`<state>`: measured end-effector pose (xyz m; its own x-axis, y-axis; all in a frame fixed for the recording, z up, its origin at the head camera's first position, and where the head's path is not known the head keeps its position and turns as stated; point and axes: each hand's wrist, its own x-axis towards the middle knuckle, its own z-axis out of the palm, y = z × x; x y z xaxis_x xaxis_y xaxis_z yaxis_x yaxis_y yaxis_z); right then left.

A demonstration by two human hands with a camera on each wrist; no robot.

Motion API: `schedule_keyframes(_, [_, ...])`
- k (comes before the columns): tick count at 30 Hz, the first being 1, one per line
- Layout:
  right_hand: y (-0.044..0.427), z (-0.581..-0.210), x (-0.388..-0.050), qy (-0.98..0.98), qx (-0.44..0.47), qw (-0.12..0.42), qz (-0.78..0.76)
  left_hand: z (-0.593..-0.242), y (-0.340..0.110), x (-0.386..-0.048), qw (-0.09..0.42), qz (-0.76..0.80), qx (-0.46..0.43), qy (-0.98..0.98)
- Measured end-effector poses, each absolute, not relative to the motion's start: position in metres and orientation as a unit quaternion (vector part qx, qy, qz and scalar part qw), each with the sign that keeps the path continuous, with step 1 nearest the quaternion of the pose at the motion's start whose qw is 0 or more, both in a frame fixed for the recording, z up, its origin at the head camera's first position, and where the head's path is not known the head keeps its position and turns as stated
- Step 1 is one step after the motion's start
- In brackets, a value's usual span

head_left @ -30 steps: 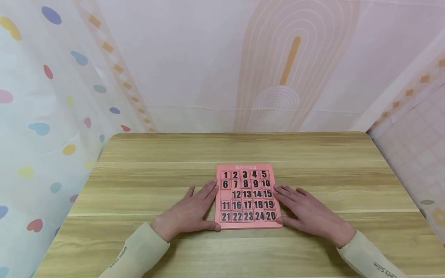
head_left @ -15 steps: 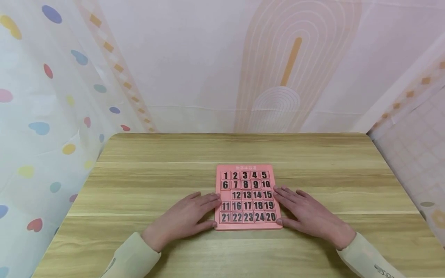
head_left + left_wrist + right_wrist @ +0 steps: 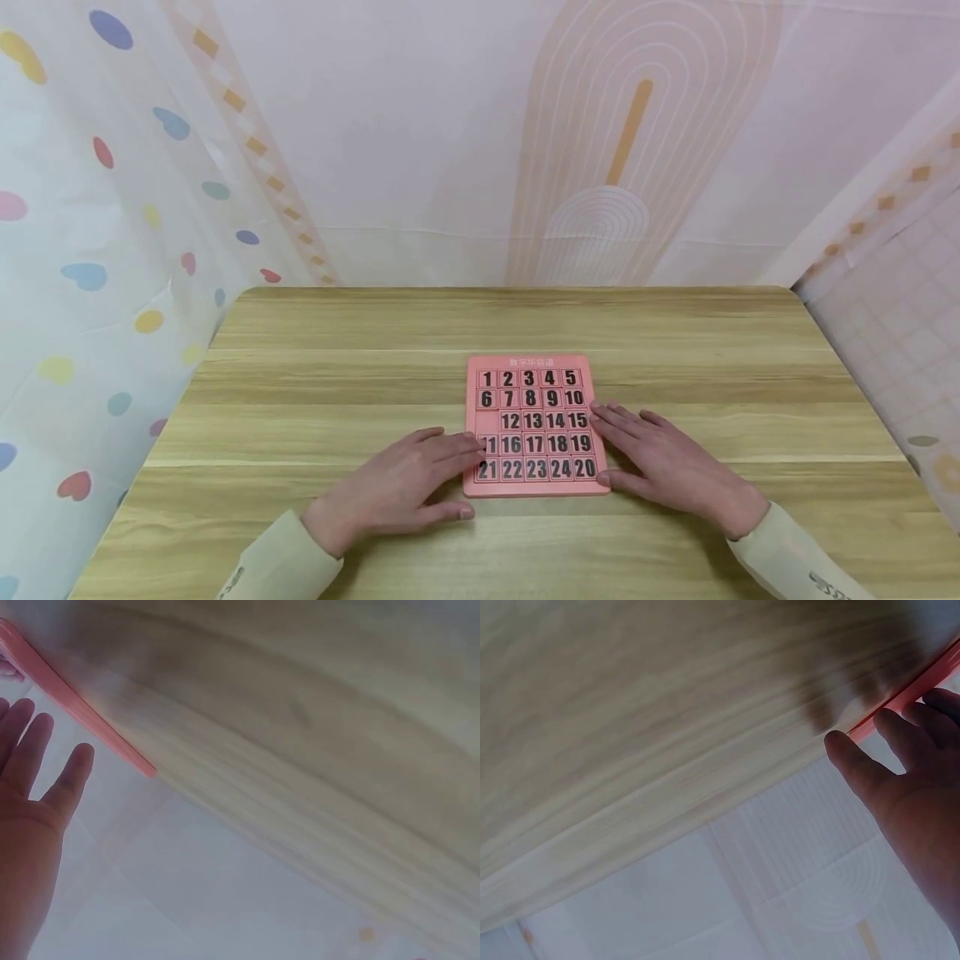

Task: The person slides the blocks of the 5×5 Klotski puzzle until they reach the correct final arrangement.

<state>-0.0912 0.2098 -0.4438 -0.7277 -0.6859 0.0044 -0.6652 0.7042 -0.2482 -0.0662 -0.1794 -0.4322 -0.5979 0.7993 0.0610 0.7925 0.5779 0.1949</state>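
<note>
- One pink number board (image 3: pixel 540 490) lay flat on the wood-grain tabletop (image 3: pixel 300 367), between your left hand (image 3: pixel 399 485) and your right hand (image 3: pixel 675 462).
- Key relation: the vacant slot (image 3: pixel 487 422) sat at the left end of the third row, with tile 11 (image 3: pixel 492 446) directly on its near side. Tile to slot therefore ran straight away from you, up the left column.
- Other neighbours: tile 6 (image 3: pixel 487 399) beyond the slot, tile 12 (image 3: pixel 510 422) to its right. Tile 21 (image 3: pixel 488 470) lay on the near side of tile 11.
- Long axis of the board: could not tell, owing to foreshortening. Digits stood upright to you, title strip (image 3: pixel 531 362) at the far end.
- Nearer hand: your left. Its fingertips overlapped tile 11 and partly hid the number; whether they pressed could not be told.
- Left pose: you reached in over the left rim from the near side, fingers extended, thumb held well apart with its tip near the board's near-left corner. Nothing was pinched.
- Right pose: fingers straight, tips at the right rim beside tile 15 (image 3: pixel 577 420), thumb at the near-right corner beside tile 20 (image 3: pixel 584 469). You pinched nothing there; I judged that hand to be steadying the board.
- Wrist views: both gave you the board's edge only, no readable tiles.
</note>
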Motion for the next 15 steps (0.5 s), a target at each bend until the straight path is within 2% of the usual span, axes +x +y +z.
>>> schedule_keyframes(8, [0.2101, -0.4452, -0.0914, 0.922, -0.366, 0.038, -0.121, -0.4318, -0.1772, -0.0676, 0.034, 0.093, 0.45, 0.888])
schedule_keyframes(15, [0.21, -0.4454, -0.0906, 0.921, -0.37, 0.026, -0.122, -0.4323, -0.1766, -0.0721, 0.03, 0.078, 0.443, 0.893])
